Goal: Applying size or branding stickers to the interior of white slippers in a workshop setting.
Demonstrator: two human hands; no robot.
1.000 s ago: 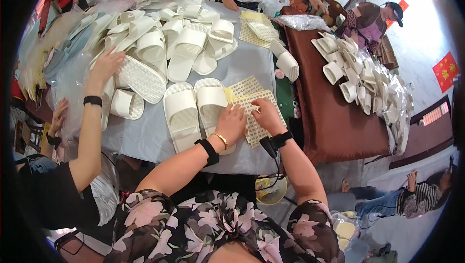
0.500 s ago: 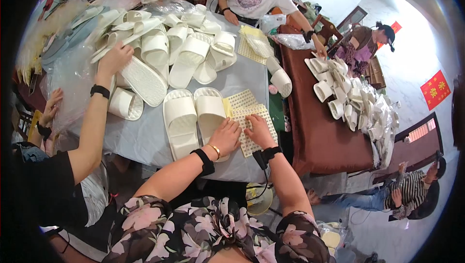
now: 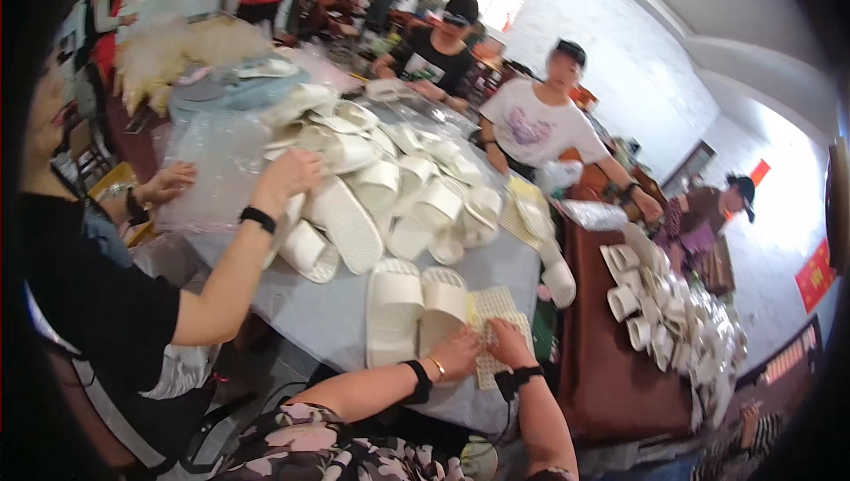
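Near the table [image 3: 336, 321] edge, the left hand [image 3: 456, 355] and right hand [image 3: 507, 344] press down on a pale yellow gridded sheet [image 3: 496, 321], fingers curled onto it; whether either grip pinches it I cannot tell. Just left of the sheet lies a pair of white slippers [image 3: 414, 308]. Farther back, a co-worker's hand [image 3: 288, 175] rests on a heap of white slippers [image 3: 390, 189]

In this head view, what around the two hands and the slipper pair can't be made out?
- Left hand: fingertips blurred against the pale mesh sheet; its grip unclear.
- Right hand: covers part of the sheet; what its fingers pinch is hidden.
- Mesh sheet: lower part hidden behind both hands; layer count unclear.
- Pair of white slippers: near ends blurred, partly behind the left hand.
- Slipper pile: motion blur prevents counting.
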